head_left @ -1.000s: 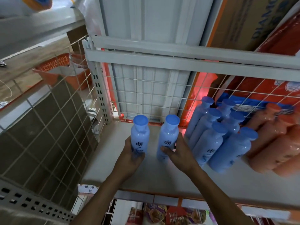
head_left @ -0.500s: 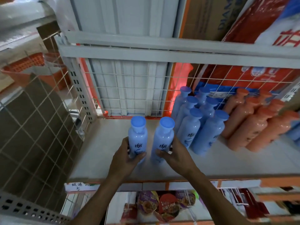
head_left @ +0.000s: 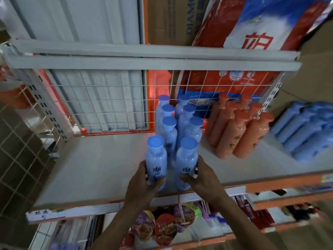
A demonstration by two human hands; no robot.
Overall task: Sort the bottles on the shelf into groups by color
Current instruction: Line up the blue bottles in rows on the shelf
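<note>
On the white shelf [head_left: 93, 168], my left hand [head_left: 142, 186] grips the base of one light blue bottle [head_left: 155, 159]. My right hand [head_left: 203, 179] grips a second light blue bottle [head_left: 185, 159] beside it. Both bottles stand upright near the shelf's front edge, directly in front of a cluster of several blue bottles [head_left: 180, 120]. To the right of that cluster stand several orange bottles [head_left: 239, 127]. More blue bottles [head_left: 306, 129] lie further right, blurred.
A wire grid [head_left: 108, 105] backs the shelf, with a perforated upright [head_left: 46, 109] at the left. Red and blue bags [head_left: 252, 33] and a cardboard box [head_left: 171, 20] sit above. Snack packets [head_left: 162, 226] hang below the shelf front.
Both hands slid their two blue bottles rightward, up against the front of the blue cluster. The view shifted right, revealing more orange and blue bottles.
</note>
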